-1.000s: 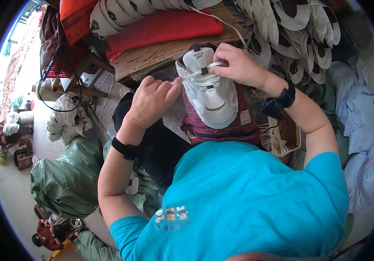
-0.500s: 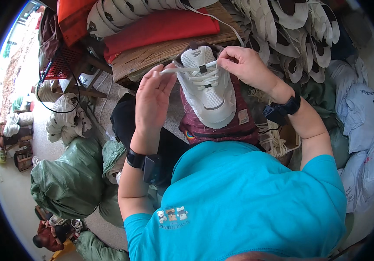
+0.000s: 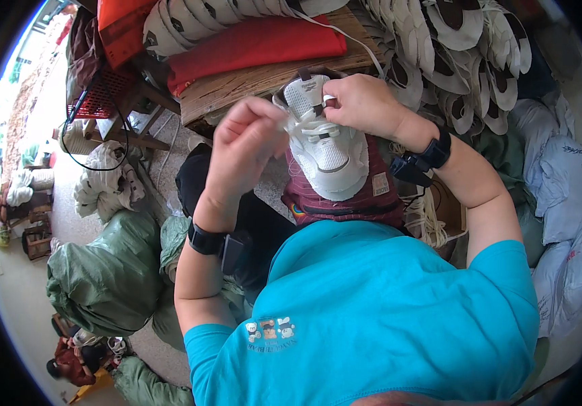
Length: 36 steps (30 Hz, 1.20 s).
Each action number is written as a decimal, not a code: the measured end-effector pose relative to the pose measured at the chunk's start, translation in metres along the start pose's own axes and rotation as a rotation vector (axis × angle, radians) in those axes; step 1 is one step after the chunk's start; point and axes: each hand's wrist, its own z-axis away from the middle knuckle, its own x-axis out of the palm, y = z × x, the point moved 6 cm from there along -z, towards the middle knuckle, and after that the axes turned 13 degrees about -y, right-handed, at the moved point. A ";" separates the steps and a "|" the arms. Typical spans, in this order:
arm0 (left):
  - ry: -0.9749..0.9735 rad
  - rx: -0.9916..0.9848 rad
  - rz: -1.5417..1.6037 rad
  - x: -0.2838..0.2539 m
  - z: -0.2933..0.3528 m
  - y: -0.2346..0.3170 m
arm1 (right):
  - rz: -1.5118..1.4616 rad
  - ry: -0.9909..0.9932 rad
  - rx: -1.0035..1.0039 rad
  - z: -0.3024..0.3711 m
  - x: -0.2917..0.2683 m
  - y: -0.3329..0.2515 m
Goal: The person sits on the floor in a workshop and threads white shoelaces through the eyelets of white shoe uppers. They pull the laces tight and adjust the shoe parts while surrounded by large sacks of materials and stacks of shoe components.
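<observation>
A white sneaker upper [image 3: 331, 159] with mesh panels and a dark collar rests toe toward me on maroon cloth [image 3: 345, 205] over my lap. White shoelace [image 3: 321, 130] crosses its tongue [image 3: 306, 95]. My right hand [image 3: 364, 103] is closed at the eyelet edge on the right, pinching the shoelace, a bit of white showing between its fingers. At the left eyelet edge, my left hand [image 3: 247, 145] has curled fingers, with thumb and forefinger together on a blurred stretch of the lace. Its fingertips are slightly smeared by motion.
Ahead stands a wooden bench [image 3: 237, 91] bearing red cloth [image 3: 257, 54] and a row of stacked white uppers [image 3: 199, 24]. More uppers [image 3: 470, 61] hang at the far right. White sacks [image 3: 565, 183] lie right, green sacks [image 3: 112, 271] left. A person [image 3: 74, 362] sits at lower left.
My right hand has moved left and down onto the eyelet edge. My left hand has turned and curled its fingers in toward the sneaker; the lace stretched across the tongue no longer shows taut.
</observation>
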 end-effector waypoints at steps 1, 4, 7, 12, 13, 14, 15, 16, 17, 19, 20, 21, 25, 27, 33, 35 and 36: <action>-0.044 -0.052 -0.142 0.006 0.005 -0.001 | -0.021 0.031 -0.015 0.002 0.002 -0.001; -0.166 -0.176 -0.471 0.012 0.019 0.006 | -0.344 0.048 -0.093 0.010 0.011 0.015; 0.172 -0.078 -0.317 -0.043 0.045 0.018 | -0.764 0.009 -0.110 0.023 0.014 0.035; 0.581 0.184 0.101 -0.139 0.096 0.038 | -0.850 0.012 0.045 0.052 0.024 0.073; 0.624 0.156 0.139 -0.161 0.111 0.033 | -0.734 0.069 0.013 0.056 0.027 0.083; 0.657 0.160 0.204 -0.178 0.121 0.028 | -0.620 0.129 -0.019 0.060 0.035 0.097; 0.687 0.165 0.270 -0.194 0.130 0.023 | -0.504 0.190 -0.050 0.064 0.037 0.107; 0.720 0.170 0.336 -0.208 0.139 0.020 | -0.327 0.241 -0.004 0.072 0.036 0.112; 0.792 0.209 0.295 -0.220 0.149 0.022 | -0.151 0.290 0.040 0.081 0.035 0.114; 0.928 0.281 0.214 -0.243 0.167 0.026 | -0.016 0.363 0.190 0.095 0.039 0.134; 0.881 0.331 0.197 -0.247 0.171 0.031 | -0.061 0.384 0.295 0.101 0.043 0.144; 0.952 0.338 0.159 -0.254 0.179 0.031 | -0.106 0.404 0.399 0.105 0.046 0.154; 1.026 0.324 -0.059 -0.253 0.179 0.032 | -1.508 0.461 0.397 0.119 0.085 0.216; 0.917 0.271 -0.207 -0.222 0.152 0.032 | -1.780 0.737 0.320 0.134 0.086 0.251; 0.622 0.003 -0.232 -0.105 0.061 -0.006 | -1.766 0.835 0.459 0.169 0.087 0.320; 0.485 -0.002 -0.218 -0.079 0.043 -0.028 | -1.527 0.584 0.518 0.138 0.062 0.256; 0.461 0.017 -0.183 -0.067 0.034 -0.037 | -1.446 0.533 0.443 0.123 0.055 0.222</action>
